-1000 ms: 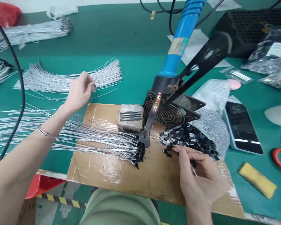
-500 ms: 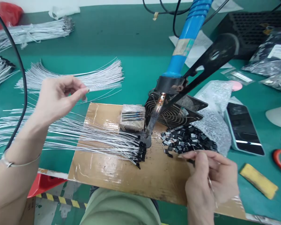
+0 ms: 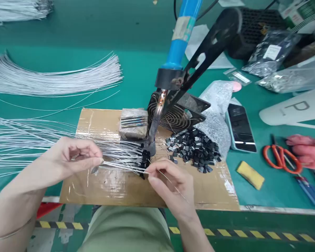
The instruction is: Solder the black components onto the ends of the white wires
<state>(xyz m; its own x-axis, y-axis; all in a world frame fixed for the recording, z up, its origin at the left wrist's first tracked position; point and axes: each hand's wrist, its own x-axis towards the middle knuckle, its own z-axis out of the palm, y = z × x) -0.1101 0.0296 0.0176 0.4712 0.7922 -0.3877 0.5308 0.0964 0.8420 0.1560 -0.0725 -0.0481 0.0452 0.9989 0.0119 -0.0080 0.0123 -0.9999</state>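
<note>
My left hand (image 3: 80, 157) pinches a white wire (image 3: 123, 168) between thumb and fingertips, left of the soldering iron. Opposite it, my right hand (image 3: 173, 183) is closed, with its thumb and forefinger at the wire's right end. A thin silvery wire, like solder wire (image 3: 174, 186), runs through the right hand. Any small part at those fingertips is hidden. Just behind lie white wires (image 3: 120, 151) with black connectors (image 3: 145, 159) on their right ends. The blue-handled soldering iron (image 3: 161, 101) points down in its black stand, its tip close to these connectors.
A heap of small black connectors (image 3: 196, 148) lies on the cardboard (image 3: 102, 192). Behind the iron is a fan (image 3: 173, 117); a block with metal rods (image 3: 133, 131) stands beside it. Further right are a phone (image 3: 241, 127), yellow sponge (image 3: 250, 175) and red-handled scissors (image 3: 280, 157). More white wires (image 3: 76, 82) lie behind.
My right hand has moved left from the connector heap to the wire's end. My left hand has come down and right, now with a white wire pinched. The camera view has shifted right.
</note>
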